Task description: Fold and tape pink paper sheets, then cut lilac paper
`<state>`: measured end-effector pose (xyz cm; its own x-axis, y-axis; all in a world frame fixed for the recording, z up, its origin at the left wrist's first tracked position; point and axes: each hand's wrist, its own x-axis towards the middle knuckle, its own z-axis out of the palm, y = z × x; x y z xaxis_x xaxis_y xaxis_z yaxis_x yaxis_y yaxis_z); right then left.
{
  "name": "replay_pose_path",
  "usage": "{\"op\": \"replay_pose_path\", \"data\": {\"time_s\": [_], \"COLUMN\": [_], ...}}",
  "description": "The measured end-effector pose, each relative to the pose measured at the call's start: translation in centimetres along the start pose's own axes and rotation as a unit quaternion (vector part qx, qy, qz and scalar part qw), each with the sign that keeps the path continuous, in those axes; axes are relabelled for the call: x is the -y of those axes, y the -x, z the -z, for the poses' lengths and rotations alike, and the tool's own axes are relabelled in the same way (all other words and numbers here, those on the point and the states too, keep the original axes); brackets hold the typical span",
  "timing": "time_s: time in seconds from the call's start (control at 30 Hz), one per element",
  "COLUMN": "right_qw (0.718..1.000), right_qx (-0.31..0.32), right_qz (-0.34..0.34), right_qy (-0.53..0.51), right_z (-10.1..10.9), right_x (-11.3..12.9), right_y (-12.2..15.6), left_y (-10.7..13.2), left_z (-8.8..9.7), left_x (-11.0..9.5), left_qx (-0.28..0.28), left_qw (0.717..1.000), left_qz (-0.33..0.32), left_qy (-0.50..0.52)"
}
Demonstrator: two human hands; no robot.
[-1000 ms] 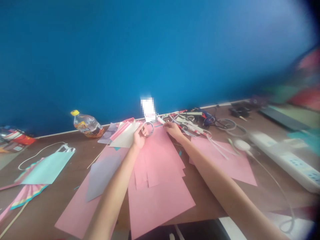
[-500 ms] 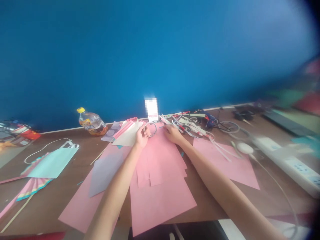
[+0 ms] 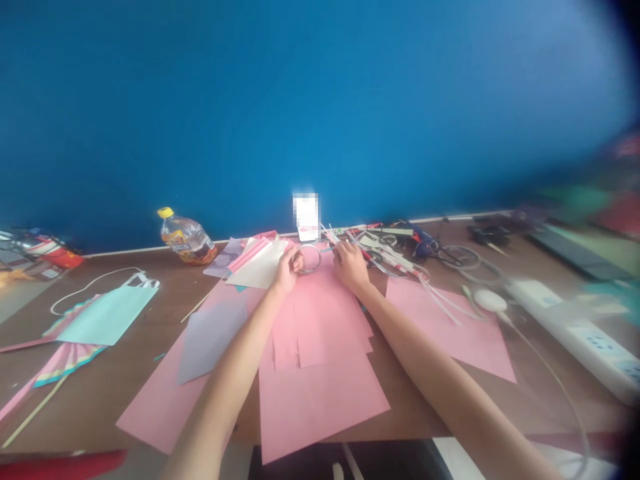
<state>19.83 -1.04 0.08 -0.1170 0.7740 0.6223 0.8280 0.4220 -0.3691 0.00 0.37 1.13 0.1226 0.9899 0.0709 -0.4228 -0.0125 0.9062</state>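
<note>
My left hand is closed around one side of a thin round ring, which looks like a roll of tape. The ring stands tilted above a stack of pink paper sheets. To its right, my right hand is over the stack's far right edge with fingers bent downward and close together. Its fingertips are partly hidden, and what they hold, if anything, does not show. A pile of paper strips and cords lies just beyond and to the right of this hand.
A yellow-capped bottle leans at the back left. A mint-coloured bag shape and a pleated paper fan lie left. Grey-violet paper lies beside my left forearm. On the right are a power strip and a white plug.
My right hand has turned and shifted slightly right, its fingers now bent downward on the paper. The ring in my left hand has moved slightly right. The view has tilted a little.
</note>
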Motion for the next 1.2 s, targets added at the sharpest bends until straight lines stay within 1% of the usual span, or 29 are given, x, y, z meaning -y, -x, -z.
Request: {"op": "replay_pose_path", "data": {"time_s": [0.07,0.1,0.17,0.2,0.27,0.37,0.5,0.57,0.67,0.77,0.93,1.2], "right_qw": [1.000,0.999,0.998,0.998,0.998,0.998,0.999,0.999,0.997,0.996,0.994,0.993], "right_qx": [-0.007,-0.007,-0.003,0.001,0.012,0.023,0.027,0.039,0.063,0.081,0.095,0.107], "right_qz": [0.029,0.041,0.058,0.062,0.063,0.056,0.032,0.024,0.013,0.008,-0.005,-0.006], "right_qy": [0.002,0.001,0.000,0.000,0.002,0.002,-0.018,-0.027,-0.034,-0.042,-0.051,-0.044], "right_z": [0.0,0.0,-0.1,-0.1,-0.1,-0.1,0.1,0.3,0.5,0.7,0.6,0.6], "right_x": [0.2,0.3,0.4,0.4,0.5,0.5,0.8,0.9,1.1,1.1,0.9,0.8], "right_y": [0.1,0.1,0.1,0.2,0.2,0.2,0.2,0.2,0.3,0.2,0.2,0.1], "left_y": [0.1,0.3,0.7,1.0,1.6,1.9,1.6,1.4,1.2,1.2,1.2,1.4], "left_z": [-0.2,-0.4,-0.8,-1.0,-1.5,-2.1,-2.2,-2.1,-2.0,-2.0,-2.0,-2.1], "left_x": [0.0,0.0,0.0,-0.1,-0.1,0.1,0.8,1.2,1.5,1.8,1.9,2.0], "left_qx": [0.000,0.000,-0.004,-0.003,0.002,0.015,0.008,0.000,0.002,0.022,0.043,0.045], "left_qw": [1.000,0.998,0.988,0.977,0.945,0.886,0.804,0.776,0.757,0.742,0.712,0.697], "left_qz": [-0.016,-0.034,-0.086,-0.111,-0.147,-0.179,-0.238,-0.250,-0.258,-0.268,-0.278,-0.271], "left_qy": [-0.027,-0.051,-0.128,-0.180,-0.292,-0.428,-0.544,-0.578,-0.600,-0.614,-0.644,-0.662]}}
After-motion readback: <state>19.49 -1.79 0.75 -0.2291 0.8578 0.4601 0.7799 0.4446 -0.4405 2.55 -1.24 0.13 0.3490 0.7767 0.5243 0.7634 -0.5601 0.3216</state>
